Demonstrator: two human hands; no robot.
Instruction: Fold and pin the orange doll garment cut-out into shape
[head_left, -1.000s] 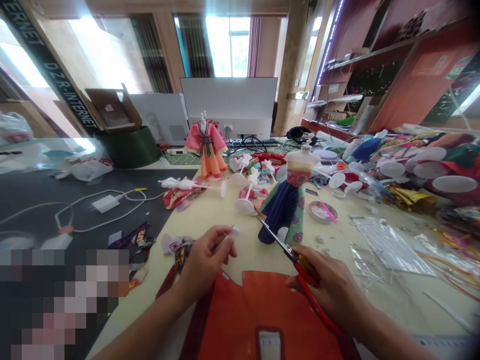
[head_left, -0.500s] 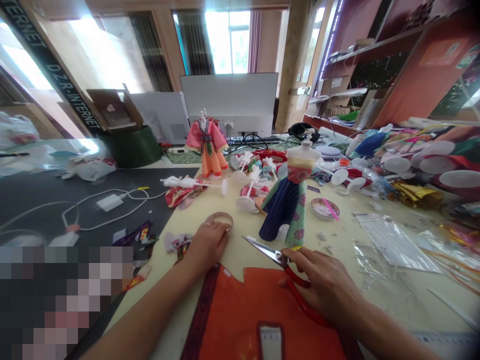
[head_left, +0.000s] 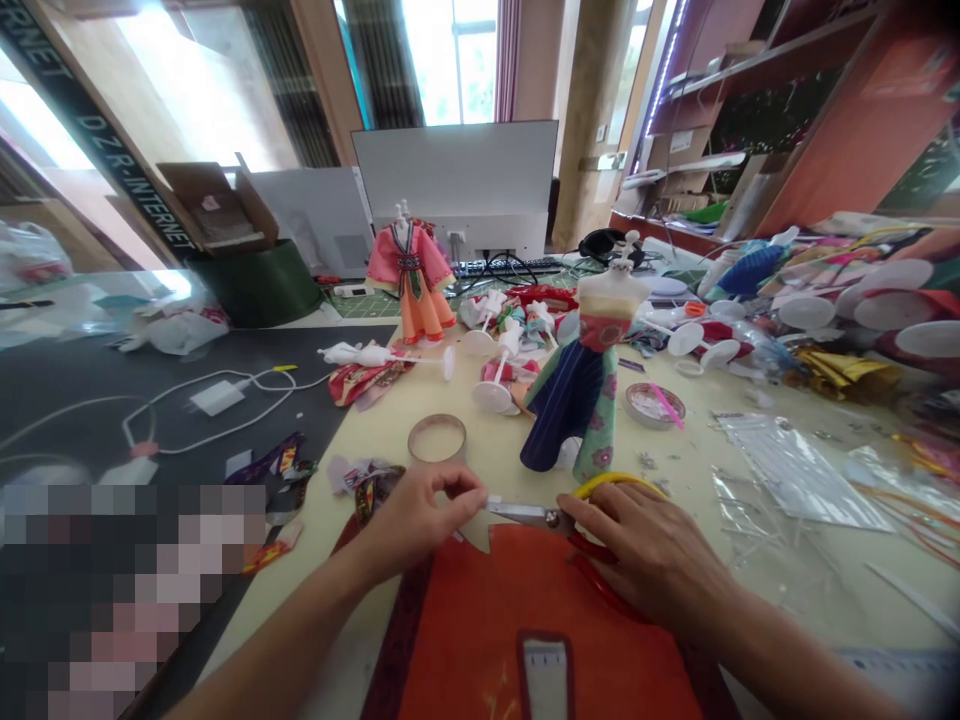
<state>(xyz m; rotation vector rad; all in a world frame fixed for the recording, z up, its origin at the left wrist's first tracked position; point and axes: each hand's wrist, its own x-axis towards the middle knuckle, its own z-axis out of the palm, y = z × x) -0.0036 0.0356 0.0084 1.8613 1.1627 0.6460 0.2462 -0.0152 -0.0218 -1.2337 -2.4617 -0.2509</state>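
My left hand [head_left: 431, 505] is closed in a pinch beside the scissor tips, on what looks like a short piece of clear tape; its far end shows as a pale bit at the blades. My right hand [head_left: 645, 540] grips red-handled scissors [head_left: 529, 513], their blades pointing left and nearly together. A yellow curved band [head_left: 619, 478] shows along the top of that hand. Just beyond my left fingers lies a tape roll [head_left: 437, 438]. Under both hands is an orange garment piece [head_left: 480, 620] with dark red borders and a slot framed in dark red.
A doll form in a blue and green dress [head_left: 570, 400] stands ahead, near a small dish [head_left: 655, 405] with a pink stick. Fabric scraps [head_left: 367, 485] lie left of my hand. Plastic bags [head_left: 802, 470] and piled doll stands [head_left: 806, 312] fill the right; a white cable [head_left: 217, 397] crosses the dark mat.
My left hand has let go of the tape roll and come back to the scissor tips, pinching. The scissors have turned more level, and the yellow band shows more.
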